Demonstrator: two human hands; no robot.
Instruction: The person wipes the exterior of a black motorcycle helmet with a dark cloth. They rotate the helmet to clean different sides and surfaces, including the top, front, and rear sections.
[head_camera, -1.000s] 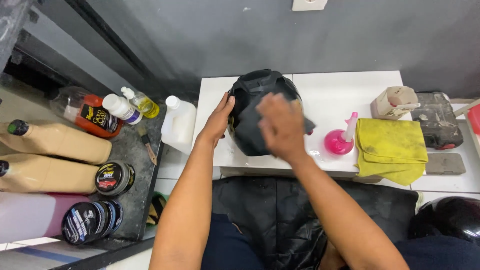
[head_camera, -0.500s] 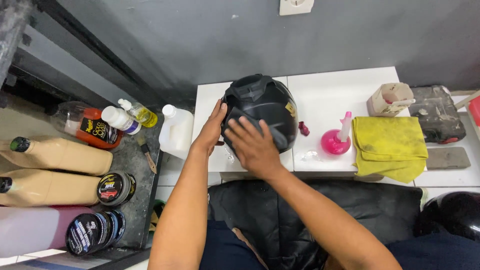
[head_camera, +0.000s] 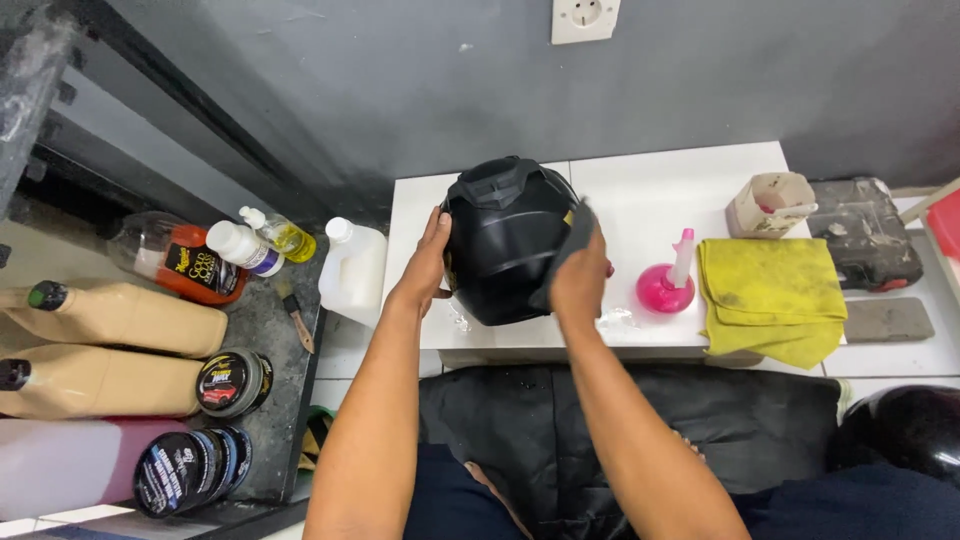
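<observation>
White, glossy tabletop (head_camera: 660, 195) meets a dull grey wall. One black helmet (head_camera: 505, 240), rounded and matte with moulded ridges, sits on it at my 12 o'clock. My left hand (head_camera: 428, 262) lies flat and open against its 9 o'clock side. My right hand (head_camera: 578, 282) presses a dark cloth (head_camera: 568, 250) to its 3 o'clock side, grip closed on it. Further toward 3 o'clock: one pink bulbous bottle (head_camera: 665, 285), one folded yellow cloth (head_camera: 770, 295). At 9 o'clock stands one white plastic jug (head_camera: 352, 270).

Matt black helmet (head_camera: 505, 240) — smooth, yellow cloth (head_camera: 770, 295) — soft, glossy white tabletop (head_camera: 660, 200)
</observation>
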